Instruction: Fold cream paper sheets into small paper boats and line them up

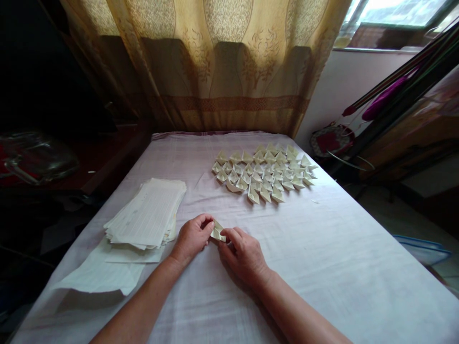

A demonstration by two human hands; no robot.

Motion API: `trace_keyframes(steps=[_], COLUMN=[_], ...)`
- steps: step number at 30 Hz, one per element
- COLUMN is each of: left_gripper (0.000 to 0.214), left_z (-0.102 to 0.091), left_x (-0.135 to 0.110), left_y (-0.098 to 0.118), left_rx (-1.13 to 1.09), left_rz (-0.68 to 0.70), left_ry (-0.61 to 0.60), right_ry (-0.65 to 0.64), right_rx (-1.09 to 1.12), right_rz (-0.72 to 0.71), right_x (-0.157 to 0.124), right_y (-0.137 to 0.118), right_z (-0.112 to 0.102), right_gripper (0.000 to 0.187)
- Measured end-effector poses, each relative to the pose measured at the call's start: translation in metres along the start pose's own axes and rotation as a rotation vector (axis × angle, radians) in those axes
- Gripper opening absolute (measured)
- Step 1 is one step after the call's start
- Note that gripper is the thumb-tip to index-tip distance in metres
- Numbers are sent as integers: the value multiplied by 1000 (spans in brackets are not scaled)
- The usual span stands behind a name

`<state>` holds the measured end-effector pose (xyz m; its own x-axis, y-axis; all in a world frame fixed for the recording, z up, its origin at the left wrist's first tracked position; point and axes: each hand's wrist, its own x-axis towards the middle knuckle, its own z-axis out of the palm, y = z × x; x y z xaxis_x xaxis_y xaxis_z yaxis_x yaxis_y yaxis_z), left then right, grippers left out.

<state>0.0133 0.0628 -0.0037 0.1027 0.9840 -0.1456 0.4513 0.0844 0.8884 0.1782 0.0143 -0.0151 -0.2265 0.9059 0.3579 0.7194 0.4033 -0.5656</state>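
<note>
fingertips (209, 224) of my left hand (191, 240) and right hand (244, 254) pinch the folded paper (217, 232), and i fear uneven pressure could skew its crease.

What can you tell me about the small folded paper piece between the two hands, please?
The folded paper piece is small, cream-white and pointed, creased like a little paper boat, and looks thin. It is tilted, tip up, low over the white cloth near the front middle. The left hand pinches its left side, the right hand its right; whether it touches the cloth cannot be told.
</note>
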Motion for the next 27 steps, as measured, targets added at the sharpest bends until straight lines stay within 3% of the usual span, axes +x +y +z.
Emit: trace_keyframes(steps=[16,27], left_gripper=[17,29], left_z=[2,5], left_x=[-3,-5], left_y=[2,-5], left_rx=[166,152], left_rz=[106,137], left_ry=[101,122], right_ry=[-17,44], right_rx=[-96,-43], right_rz=[47,-111], right_x=[-1,-4], right_y=[0,8], right_z=[-6,-2], right_gripper=[2,20])
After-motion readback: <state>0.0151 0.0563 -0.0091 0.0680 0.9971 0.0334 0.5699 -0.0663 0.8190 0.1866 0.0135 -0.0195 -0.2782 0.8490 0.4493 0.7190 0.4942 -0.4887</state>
